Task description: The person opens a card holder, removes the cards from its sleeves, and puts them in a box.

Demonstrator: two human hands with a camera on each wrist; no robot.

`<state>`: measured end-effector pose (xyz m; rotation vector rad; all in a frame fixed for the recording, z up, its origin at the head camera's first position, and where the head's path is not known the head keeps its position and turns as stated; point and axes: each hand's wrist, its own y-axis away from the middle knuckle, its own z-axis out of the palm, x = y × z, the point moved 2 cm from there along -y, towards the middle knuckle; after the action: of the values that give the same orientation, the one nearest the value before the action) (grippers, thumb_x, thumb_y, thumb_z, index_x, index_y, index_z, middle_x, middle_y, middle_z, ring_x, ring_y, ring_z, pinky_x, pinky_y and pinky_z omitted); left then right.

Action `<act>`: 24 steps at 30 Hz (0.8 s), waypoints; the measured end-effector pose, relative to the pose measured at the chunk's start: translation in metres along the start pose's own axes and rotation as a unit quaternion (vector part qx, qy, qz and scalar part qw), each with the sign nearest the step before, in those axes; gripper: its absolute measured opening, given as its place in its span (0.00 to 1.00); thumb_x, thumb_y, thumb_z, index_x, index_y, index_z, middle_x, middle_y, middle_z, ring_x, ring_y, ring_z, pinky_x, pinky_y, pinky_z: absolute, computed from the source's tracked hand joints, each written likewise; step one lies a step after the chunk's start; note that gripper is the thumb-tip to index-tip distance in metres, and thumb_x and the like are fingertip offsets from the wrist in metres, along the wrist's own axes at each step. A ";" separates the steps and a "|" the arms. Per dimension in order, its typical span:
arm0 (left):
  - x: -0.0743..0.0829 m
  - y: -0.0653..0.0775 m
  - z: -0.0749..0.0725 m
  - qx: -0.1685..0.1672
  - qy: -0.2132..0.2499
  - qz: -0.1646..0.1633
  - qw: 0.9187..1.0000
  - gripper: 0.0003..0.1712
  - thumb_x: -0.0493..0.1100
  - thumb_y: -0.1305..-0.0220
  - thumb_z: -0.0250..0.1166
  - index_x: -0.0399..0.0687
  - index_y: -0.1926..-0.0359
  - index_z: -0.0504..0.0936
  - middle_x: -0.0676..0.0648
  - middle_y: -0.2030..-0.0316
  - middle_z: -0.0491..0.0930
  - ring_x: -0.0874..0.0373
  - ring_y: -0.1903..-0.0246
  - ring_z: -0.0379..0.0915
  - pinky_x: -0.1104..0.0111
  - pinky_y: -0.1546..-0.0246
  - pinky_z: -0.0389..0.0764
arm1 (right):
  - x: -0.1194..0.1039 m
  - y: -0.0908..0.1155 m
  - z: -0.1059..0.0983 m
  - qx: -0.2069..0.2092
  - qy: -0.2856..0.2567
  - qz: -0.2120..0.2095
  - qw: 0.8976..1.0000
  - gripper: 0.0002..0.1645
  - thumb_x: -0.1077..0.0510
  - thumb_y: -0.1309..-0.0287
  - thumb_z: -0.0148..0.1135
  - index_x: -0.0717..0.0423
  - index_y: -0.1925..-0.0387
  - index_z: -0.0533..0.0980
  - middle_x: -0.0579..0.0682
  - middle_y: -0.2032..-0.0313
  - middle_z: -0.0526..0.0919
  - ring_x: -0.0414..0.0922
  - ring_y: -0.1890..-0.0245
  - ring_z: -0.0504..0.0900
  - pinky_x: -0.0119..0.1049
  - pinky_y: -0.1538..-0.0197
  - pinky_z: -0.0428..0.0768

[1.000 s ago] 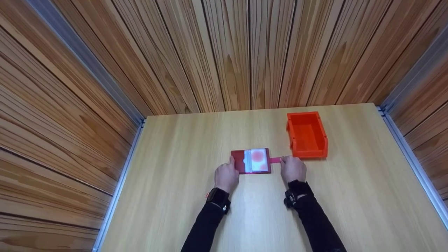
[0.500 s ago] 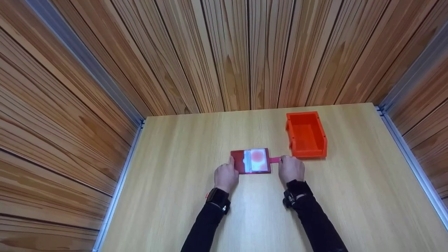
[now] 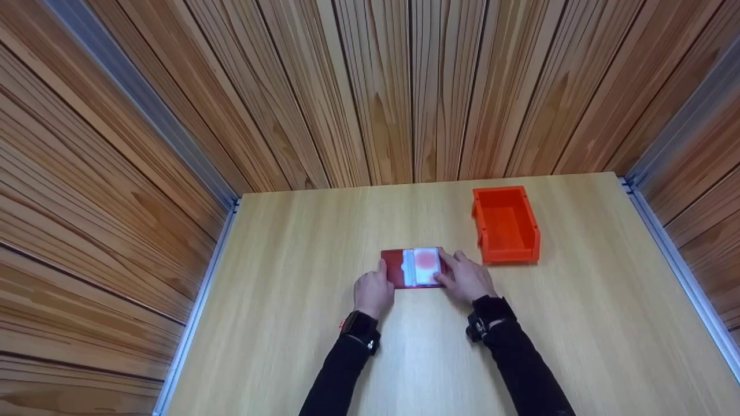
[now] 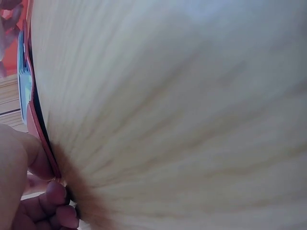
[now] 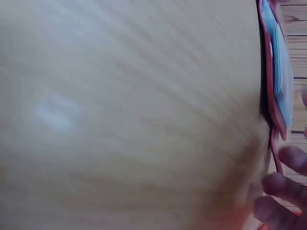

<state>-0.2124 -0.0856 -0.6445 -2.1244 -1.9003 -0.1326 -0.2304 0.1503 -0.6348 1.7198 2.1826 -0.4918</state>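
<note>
A red card holder point(image 3: 393, 268) lies spread on the table, with a stack of clear sleeves point(image 3: 426, 265) on its right half. My left hand point(image 3: 374, 293) grips the left end of the holder; the left wrist view shows the thumb on the red cover point(image 4: 39, 128) and the other fingers curled at its edge. Over the right end is my right hand point(image 3: 469, 278), its thumb and forefinger spread at the sleeves' edge. In the right wrist view, the fingers point(image 5: 283, 187) are apart beside the thin red strap point(image 5: 275, 152). The head view hides the strap under this hand.
An orange open-fronted bin point(image 3: 506, 225) stands on the table beyond my right hand. Wood-plank walls point(image 3: 376, 92) enclose the light wooden table point(image 3: 300, 242) at the back and sides, with metal rails point(image 3: 199, 294) along the side edges.
My right hand has let go of the strap and moved left onto the holder's right end, its fingers spreading. The left hand keeps its grip in the same place.
</note>
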 end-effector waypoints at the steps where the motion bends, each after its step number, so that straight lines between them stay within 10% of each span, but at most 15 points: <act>1: 0.000 0.000 0.000 -0.001 -0.001 0.000 1.000 0.32 0.40 0.39 0.65 0.35 0.33 0.77 0.44 0.80 0.79 0.49 0.77 0.79 0.57 0.74 0.80 | 0.001 0.000 0.001 -0.019 0.000 0.000 1.000 0.40 0.41 0.35 0.68 0.46 0.26 0.70 0.53 0.61 0.72 0.47 0.74 0.66 0.39 0.66 0.61; 24: -0.001 0.000 0.003 0.024 -0.028 0.014 0.999 0.31 0.40 0.41 0.65 0.35 0.35 0.78 0.47 0.83 0.76 0.52 0.81 0.76 0.60 0.79 0.77 | 0.009 -0.003 0.006 -0.075 -0.014 0.010 0.997 0.43 0.38 0.37 0.69 0.42 0.24 0.68 0.52 0.61 0.67 0.46 0.73 0.62 0.39 0.67 0.58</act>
<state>-0.2129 -0.0860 -0.6481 -2.1433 -1.8850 -0.0231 -0.2353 0.1548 -0.6437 1.6443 2.1218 -0.3350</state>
